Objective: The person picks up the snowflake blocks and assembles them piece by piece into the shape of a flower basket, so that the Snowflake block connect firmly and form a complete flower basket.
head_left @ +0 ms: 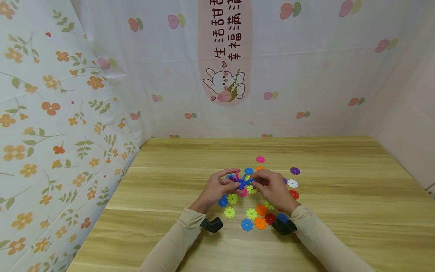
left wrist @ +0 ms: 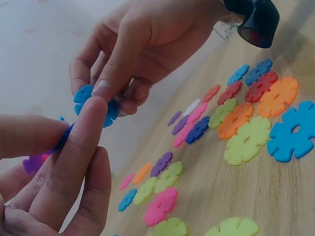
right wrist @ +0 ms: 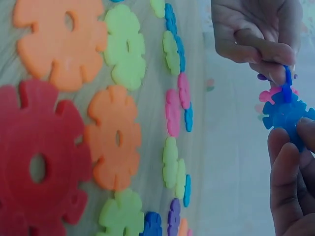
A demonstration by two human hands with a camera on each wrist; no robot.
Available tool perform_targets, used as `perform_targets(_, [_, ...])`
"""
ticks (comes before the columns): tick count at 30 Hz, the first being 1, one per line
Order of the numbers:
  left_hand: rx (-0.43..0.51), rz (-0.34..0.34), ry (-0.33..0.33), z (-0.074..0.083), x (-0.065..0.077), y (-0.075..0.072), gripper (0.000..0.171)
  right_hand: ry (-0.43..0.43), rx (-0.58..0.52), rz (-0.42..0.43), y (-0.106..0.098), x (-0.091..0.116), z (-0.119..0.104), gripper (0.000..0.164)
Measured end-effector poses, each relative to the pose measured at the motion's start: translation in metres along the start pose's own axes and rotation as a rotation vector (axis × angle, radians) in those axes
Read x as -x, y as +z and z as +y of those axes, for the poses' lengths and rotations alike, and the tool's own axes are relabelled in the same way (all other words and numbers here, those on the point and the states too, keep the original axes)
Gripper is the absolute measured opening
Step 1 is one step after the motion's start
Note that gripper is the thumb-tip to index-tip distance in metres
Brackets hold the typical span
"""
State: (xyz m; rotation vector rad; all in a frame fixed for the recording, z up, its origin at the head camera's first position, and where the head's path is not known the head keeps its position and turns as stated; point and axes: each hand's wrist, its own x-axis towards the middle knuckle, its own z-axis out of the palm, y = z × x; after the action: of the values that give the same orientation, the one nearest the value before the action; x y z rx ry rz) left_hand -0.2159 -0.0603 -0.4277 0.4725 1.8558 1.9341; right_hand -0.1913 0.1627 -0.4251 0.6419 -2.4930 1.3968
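Note:
Above the table, both hands meet at a small cluster of notched plastic flower discs joined together. My left hand pinches a dark blue disc of this cluster between thumb and fingers. A pink disc and a purple disc show beside it, partly hidden by the left fingers. My right hand pinches a lighter blue disc by its edge, thumb on one face. That disc overlaps the dark blue one in the right wrist view.
Loose flower discs lie flat below and around the hands, among them a blue disc, an orange disc, a white disc and a purple disc. They rest on a wooden table. A printed curtain hangs behind.

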Motion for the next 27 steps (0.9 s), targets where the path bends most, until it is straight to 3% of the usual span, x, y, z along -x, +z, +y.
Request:
perform_targets(7, [-0.015, -0.002, -0.007, 0.001, 0.002, 0.0, 0.047, -0.093, 0.112, 0.013, 0.002, 0.001, -0.006, 0.011])
perform_targets(16, [-0.019, -0.002, 0.004, 0.002, 0.001, 0.009, 0.048, -0.06, 0.065, 0.025, 0.001, 0.003, -0.007, 0.012])
perform_targets(21, [0.008, 0.015, -0.01, 0.001, -0.001, 0.019, 0.047, -0.1, 0.101, 0.005, -0.003, 0.003, -0.007, 0.014])
perform_targets(27, [0.002, -0.034, -0.056, 0.004, 0.0, 0.014, 0.045, -0.061, 0.021, -0.036, -0.006, 0.002, -0.006, 0.012])
